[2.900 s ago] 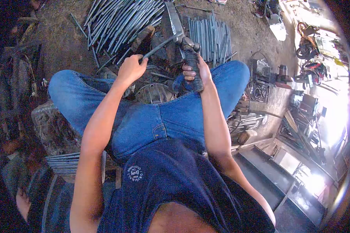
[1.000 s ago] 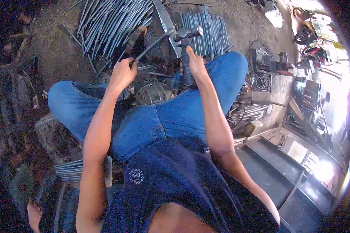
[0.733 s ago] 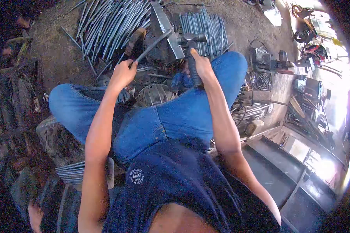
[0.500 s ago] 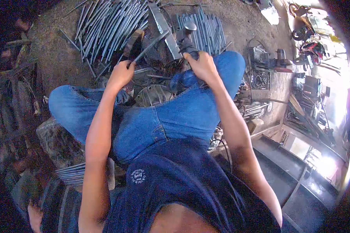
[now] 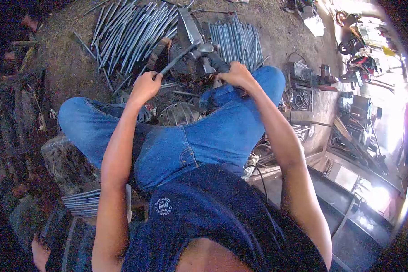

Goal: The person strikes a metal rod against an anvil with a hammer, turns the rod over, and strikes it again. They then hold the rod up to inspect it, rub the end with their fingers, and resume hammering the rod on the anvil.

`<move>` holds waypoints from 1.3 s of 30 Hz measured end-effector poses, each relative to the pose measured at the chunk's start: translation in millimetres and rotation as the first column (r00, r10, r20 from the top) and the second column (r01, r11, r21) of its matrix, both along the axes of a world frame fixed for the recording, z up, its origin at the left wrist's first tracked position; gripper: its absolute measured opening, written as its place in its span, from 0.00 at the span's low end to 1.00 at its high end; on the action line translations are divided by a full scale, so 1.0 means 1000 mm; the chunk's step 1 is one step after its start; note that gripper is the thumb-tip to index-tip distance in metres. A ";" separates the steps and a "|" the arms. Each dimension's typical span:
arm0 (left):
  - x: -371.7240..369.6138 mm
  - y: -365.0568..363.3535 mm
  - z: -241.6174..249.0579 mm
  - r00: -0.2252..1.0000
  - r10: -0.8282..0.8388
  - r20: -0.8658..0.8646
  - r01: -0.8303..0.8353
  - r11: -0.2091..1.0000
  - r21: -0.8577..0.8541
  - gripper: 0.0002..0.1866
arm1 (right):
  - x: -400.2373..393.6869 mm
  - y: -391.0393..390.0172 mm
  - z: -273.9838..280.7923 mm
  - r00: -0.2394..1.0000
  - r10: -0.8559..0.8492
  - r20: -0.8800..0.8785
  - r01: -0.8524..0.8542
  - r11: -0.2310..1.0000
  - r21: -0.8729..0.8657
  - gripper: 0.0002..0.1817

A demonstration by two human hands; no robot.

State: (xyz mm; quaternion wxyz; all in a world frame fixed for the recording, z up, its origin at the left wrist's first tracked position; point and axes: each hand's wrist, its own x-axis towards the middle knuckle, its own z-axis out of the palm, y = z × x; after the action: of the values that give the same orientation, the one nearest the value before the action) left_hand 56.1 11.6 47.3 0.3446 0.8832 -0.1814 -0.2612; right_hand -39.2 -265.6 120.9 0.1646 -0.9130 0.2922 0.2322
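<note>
My left hand (image 5: 146,87) is closed round the near end of a metal rod (image 5: 177,60), whose far end lies on a flat steel bar (image 5: 189,28). My right hand (image 5: 235,76) grips a hammer by its dark handle (image 5: 218,62). The hammer head (image 5: 203,49) is at the rod's far end, over the steel bar; whether they touch I cannot tell. Beyond my left hand lies a large loose pile of rods (image 5: 134,34). A second, more even row of rods (image 5: 235,41) is beyond my right hand.
Between my legs is a rounded metal part (image 5: 179,114). More rods (image 5: 82,203) lie by my left elbow. On the right are a machine (image 5: 301,72), motorcycles (image 5: 360,72) and large metal panels (image 5: 362,231). Another person's hand (image 5: 40,254) shows at the lower left.
The hammer head has come down and left, from above the bar to the rod's far end. Both hands keep their grips, and the rod's far end has shifted slightly.
</note>
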 end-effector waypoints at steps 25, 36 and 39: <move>0.004 0.002 0.014 0.986 0.067 -0.153 -0.068 0.998 -0.004 0.19 | -0.024 0.047 0.028 0.900 -0.227 0.372 0.223 0.973 0.056 0.29; 0.004 0.000 0.002 0.997 0.005 -0.077 -0.007 1.000 -0.025 0.20 | -0.020 0.046 -0.014 0.808 -0.588 -0.029 0.368 0.466 0.804 0.14; 0.002 0.001 0.009 0.994 0.006 -0.108 0.004 0.996 0.093 0.22 | -0.017 0.048 -0.013 0.753 -0.651 -0.092 0.420 0.368 0.830 0.18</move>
State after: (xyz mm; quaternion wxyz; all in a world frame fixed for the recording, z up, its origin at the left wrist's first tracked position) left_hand 58.4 12.2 56.4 0.3126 0.8829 -0.1498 -0.3167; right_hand -56.1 -218.0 107.7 0.6647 -0.6048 0.4110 0.1535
